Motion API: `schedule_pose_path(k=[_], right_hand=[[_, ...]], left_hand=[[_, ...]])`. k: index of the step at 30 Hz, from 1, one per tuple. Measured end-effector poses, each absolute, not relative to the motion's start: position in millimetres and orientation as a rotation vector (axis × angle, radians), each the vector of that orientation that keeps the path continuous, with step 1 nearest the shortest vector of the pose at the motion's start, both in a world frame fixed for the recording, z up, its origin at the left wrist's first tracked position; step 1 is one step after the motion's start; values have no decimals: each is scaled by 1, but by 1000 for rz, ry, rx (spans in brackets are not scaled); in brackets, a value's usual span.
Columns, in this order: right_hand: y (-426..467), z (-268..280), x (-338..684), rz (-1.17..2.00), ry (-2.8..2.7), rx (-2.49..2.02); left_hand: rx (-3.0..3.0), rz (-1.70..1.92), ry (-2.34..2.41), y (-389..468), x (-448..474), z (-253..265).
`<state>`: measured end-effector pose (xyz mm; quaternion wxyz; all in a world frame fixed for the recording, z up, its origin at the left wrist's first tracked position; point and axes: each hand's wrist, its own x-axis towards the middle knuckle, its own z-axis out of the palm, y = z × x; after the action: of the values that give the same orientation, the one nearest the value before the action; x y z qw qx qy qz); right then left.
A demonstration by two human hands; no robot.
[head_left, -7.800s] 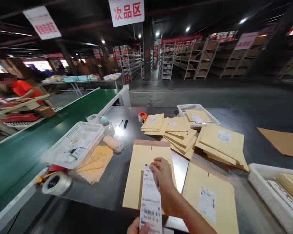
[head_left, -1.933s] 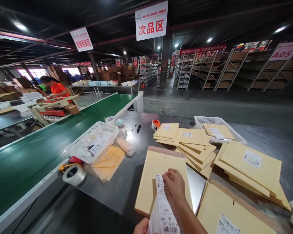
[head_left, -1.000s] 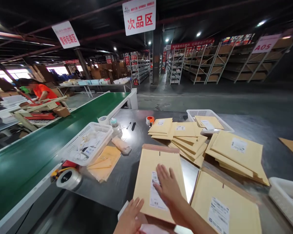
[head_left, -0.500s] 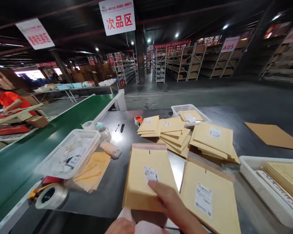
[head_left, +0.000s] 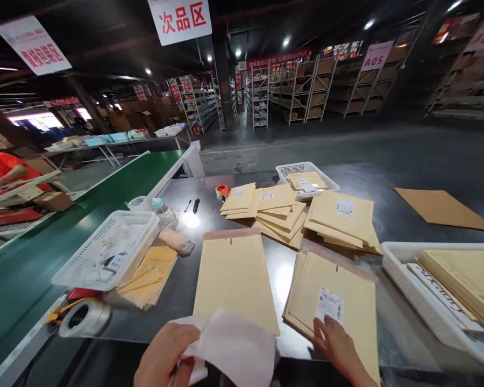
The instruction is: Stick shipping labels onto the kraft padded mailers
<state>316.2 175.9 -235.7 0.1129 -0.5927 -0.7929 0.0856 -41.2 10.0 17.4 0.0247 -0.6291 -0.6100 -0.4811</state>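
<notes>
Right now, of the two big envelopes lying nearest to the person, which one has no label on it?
The left envelope, in front of the left hand: its face is plain. The right envelope, under the right hand, carries a white label.

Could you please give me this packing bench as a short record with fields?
left hand: left hand grips crumpled white backing paper
right hand: right hand rests on labelled yellow padded envelope
between them: blank yellow padded envelope, no label showing
surface: grey metal table
left side: white mesh basket, clear tape roll
behind: stacks of labelled envelopes
</notes>
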Motion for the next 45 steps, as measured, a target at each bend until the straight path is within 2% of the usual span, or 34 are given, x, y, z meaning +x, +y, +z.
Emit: schedule_pose_path(k=[3, 6, 7, 9, 12, 14, 16, 19, 24, 27, 32, 36, 39, 42, 45], right_hand=[[169, -170, 284, 723, -2121, -1509], [154, -87, 241, 1411, -2072, -905], [148, -68, 226, 1554, -2110, -780], [135, -45, 200, 1664, -2100, -663], [121, -39, 171, 1629, -1951, -618], [116, -40, 159, 1652, -1856, -597], [110, -39, 150, 1746, -1777, -559], [96, -40, 136, 1829, -1638, -454], [68, -57, 119, 1621, -1444, -509], [61, -61, 116, 1527, -1411, -564], [57, -49, 112, 1562, -1410, -592], [52, -41, 100, 1860, -1256, -583], [55, -34, 93, 1961, -1336, -580], [63, -27, 95, 1879, -1688, -542], [70, -24, 101, 1661, -1940, -533]], left_hand=[[-2068, -1503, -1947, 15, -37, 31], [-2132, -1393, -1894, 19, -45, 37], [-2111, -1328, -1897, 19, -51, 35], [-2023, -1095, -1958, 17, -68, 28], [-1850, -606, -2038, 7, -90, 14], [-1863, -517, -2082, -2, -93, 10], [-2043, -728, -2122, -7, -82, 12], [-2250, -1259, -2142, -4, -52, 18], [-1828, -2045, -2342, 9, -16, 7], [-1596, -2382, -2333, 3, -16, -3], [-1679, -2327, -2091, -16, -23, 1], [-1284, -2476, -2424, -24, -17, 8], [-1015, -2659, -2541, -27, -12, 11], [-926, -2729, -2588, -31, -10, 8], [-902, -2582, -2749, -34, -5, -5]])
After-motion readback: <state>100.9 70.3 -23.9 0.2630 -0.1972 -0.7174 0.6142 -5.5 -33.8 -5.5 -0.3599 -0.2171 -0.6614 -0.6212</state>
